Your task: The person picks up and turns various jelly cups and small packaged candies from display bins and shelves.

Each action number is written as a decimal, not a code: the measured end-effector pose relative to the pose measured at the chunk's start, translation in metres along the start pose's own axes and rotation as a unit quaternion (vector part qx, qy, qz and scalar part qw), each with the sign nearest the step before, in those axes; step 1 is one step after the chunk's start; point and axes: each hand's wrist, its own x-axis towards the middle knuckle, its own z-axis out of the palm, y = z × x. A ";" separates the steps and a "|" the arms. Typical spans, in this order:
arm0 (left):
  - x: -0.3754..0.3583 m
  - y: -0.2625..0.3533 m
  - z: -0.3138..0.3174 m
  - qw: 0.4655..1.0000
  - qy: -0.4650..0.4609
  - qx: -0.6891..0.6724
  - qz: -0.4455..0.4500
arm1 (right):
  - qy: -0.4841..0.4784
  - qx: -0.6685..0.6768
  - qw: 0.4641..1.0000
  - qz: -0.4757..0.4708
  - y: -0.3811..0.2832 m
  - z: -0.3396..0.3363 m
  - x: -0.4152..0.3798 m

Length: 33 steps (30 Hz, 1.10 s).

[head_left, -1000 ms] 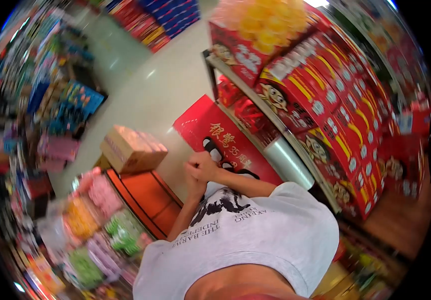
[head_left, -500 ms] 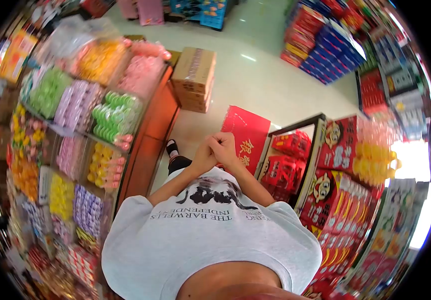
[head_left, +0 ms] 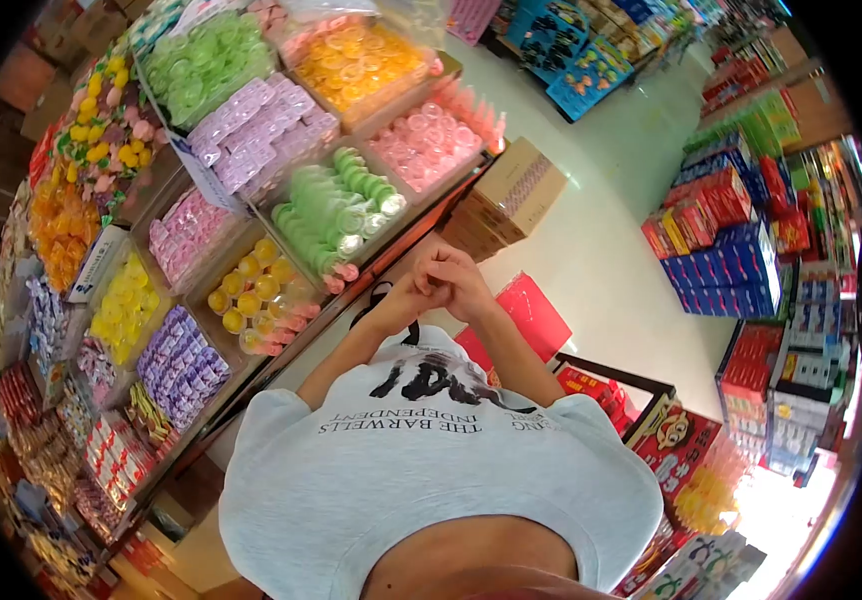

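My left hand (head_left: pixel 401 304) and my right hand (head_left: pixel 454 277) are clasped together in front of my shirt. Their fingers are folded and pressed against each other, and no object shows between them. Nearest to the hands, on the left, is a candy display with clear bins. One bin holds green-striped lollipops (head_left: pixel 336 205), and another holds yellow round candies (head_left: pixel 254 285). Pink candies (head_left: pixel 426 145) fill a bin farther out. Beyond my hands, a red mat (head_left: pixel 531 312) lies partly hidden behind my right forearm.
Cardboard boxes (head_left: pixel 516 190) stand on the floor at the display's corner. On the right are a dark-framed rack of red packages (head_left: pixel 591 385) and a stack of blue cartons (head_left: pixel 726 275). A blue display stand (head_left: pixel 591 80) is at the far end of the tiled aisle (head_left: pixel 601 200).
The view has turned left, bringing the candy bins closer to the hands and shifting the cartons and rack rightward. The hands stay together, their fingers now slightly looser.
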 end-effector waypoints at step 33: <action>0.069 0.173 -0.219 0.758 0.587 -0.245 0.143 | 0.048 -0.599 0.795 0.078 0.137 0.029 0.395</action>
